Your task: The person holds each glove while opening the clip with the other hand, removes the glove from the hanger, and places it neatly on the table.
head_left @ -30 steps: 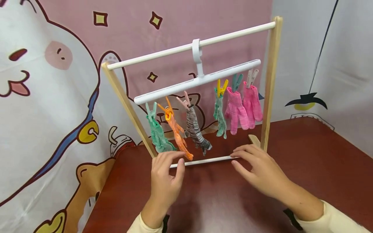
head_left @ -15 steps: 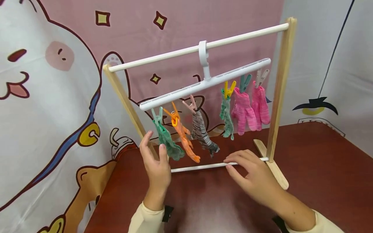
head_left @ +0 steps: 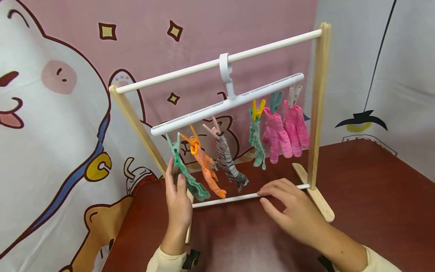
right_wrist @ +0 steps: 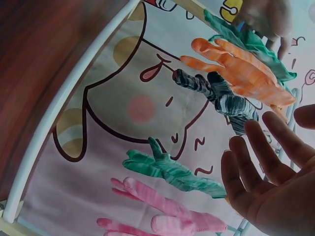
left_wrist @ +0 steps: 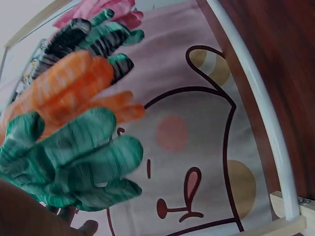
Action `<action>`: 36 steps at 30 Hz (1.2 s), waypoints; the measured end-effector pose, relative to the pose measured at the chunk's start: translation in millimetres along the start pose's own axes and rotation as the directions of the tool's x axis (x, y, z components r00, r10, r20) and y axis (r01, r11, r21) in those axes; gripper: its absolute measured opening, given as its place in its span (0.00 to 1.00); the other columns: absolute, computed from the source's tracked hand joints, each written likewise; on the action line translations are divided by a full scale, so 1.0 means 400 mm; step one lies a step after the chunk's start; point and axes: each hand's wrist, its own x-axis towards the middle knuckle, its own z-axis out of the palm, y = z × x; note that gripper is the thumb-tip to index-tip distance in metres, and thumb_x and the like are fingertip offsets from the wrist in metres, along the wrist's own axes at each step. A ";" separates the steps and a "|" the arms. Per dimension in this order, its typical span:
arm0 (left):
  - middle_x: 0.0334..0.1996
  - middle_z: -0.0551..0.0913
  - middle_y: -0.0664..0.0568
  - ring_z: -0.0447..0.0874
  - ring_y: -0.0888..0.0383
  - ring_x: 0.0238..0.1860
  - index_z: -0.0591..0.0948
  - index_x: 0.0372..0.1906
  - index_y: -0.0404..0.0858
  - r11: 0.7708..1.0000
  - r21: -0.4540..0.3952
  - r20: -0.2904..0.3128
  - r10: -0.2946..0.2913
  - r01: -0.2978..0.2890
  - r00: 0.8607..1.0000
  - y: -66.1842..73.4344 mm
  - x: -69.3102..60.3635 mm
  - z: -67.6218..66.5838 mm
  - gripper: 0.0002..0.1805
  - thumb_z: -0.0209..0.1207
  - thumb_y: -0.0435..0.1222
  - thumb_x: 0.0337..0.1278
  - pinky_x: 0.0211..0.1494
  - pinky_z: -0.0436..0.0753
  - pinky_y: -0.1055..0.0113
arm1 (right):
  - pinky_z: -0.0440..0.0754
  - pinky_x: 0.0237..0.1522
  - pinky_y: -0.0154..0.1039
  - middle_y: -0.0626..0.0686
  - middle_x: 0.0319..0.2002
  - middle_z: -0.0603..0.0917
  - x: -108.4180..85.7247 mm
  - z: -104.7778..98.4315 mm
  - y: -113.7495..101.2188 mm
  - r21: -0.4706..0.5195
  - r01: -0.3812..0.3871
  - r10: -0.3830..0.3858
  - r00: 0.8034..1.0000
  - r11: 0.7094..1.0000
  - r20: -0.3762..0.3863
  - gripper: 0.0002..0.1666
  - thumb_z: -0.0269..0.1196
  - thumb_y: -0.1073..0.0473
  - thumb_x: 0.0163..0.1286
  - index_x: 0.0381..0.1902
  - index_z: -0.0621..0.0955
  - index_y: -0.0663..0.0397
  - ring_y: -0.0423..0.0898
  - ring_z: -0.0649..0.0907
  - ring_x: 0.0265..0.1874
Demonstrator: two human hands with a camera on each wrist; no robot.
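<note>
The left-end green glove [head_left: 195, 186] is hanging at seven o'clock from the hook of the hanger [head_left: 204, 114]. Your left hand [head_left: 178, 206] is standing just beside it, fingers straight, parted from the thumb; whether they're touching cloth, you can't tell. You'd best be handling it lightly, sparing its clip [head_left: 174, 142]. At five o'clock your right hand [head_left: 289, 207] is hovering, fingers loose, holding nothing. Hanging are two green gloves [head_left: 259, 145], one orange glove [head_left: 208, 170], one striped glove [head_left: 227, 158] and two pink gloves [head_left: 276, 132]; six clips are gripping them.
</note>
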 end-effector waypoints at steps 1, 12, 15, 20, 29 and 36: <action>0.66 0.66 0.44 0.64 0.50 0.68 0.58 0.77 0.53 1.000 -0.010 -0.010 0.005 -0.006 1.000 0.005 -0.001 0.000 0.27 0.42 0.42 0.79 0.71 0.64 0.42 | 0.71 0.51 0.24 0.37 0.41 0.83 0.001 0.002 -0.002 0.004 0.005 -0.005 1.000 1.000 0.003 0.15 0.72 0.65 0.56 0.38 0.85 0.38 0.37 0.79 0.44; 0.53 0.76 0.51 0.77 0.61 0.52 0.60 0.72 0.36 0.982 -0.175 0.012 0.077 -0.074 0.997 0.050 -0.016 0.020 0.25 0.47 0.35 0.77 0.50 0.77 0.74 | 0.74 0.48 0.25 0.37 0.39 0.84 0.007 0.005 -0.014 0.075 0.009 -0.009 1.000 0.997 0.009 0.15 0.70 0.68 0.58 0.38 0.85 0.42 0.34 0.79 0.43; 0.48 0.77 0.54 0.77 0.62 0.46 0.63 0.69 0.35 0.974 -0.206 0.030 0.103 -0.094 0.994 0.066 -0.027 0.028 0.23 0.50 0.36 0.75 0.46 0.78 0.74 | 0.74 0.49 0.24 0.39 0.39 0.84 0.011 0.002 -0.023 0.110 0.010 -0.010 1.000 0.994 0.005 0.14 0.69 0.68 0.59 0.39 0.86 0.44 0.35 0.79 0.43; 0.44 0.80 0.55 0.82 0.62 0.43 0.68 0.65 0.34 0.958 -0.254 0.077 0.157 -0.133 0.985 0.086 -0.056 0.039 0.21 0.55 0.34 0.72 0.44 0.82 0.72 | 0.73 0.51 0.23 0.41 0.39 0.85 0.013 -0.006 -0.037 0.152 0.016 -0.016 1.000 0.988 0.003 0.15 0.69 0.69 0.58 0.40 0.86 0.46 0.36 0.80 0.43; 0.41 0.83 0.54 0.82 0.60 0.36 0.76 0.56 0.33 0.966 -0.173 0.132 0.218 -0.194 0.967 0.105 -0.107 0.045 0.14 0.58 0.28 0.67 0.35 0.86 0.65 | 0.73 0.53 0.22 0.46 0.40 0.86 -0.001 -0.008 -0.067 0.235 0.069 -0.056 0.996 0.970 -0.065 0.21 0.67 0.75 0.55 0.46 0.86 0.52 0.37 0.82 0.44; 0.42 0.81 0.44 0.83 0.62 0.39 0.78 0.54 0.33 0.968 -0.193 0.204 0.201 -0.162 0.958 0.110 -0.134 0.050 0.13 0.59 0.27 0.66 0.30 0.87 0.60 | 0.73 0.56 0.23 0.51 0.44 0.85 -0.006 -0.006 -0.091 0.289 0.070 -0.044 0.994 0.955 -0.095 0.26 0.68 0.74 0.57 0.54 0.83 0.58 0.39 0.81 0.47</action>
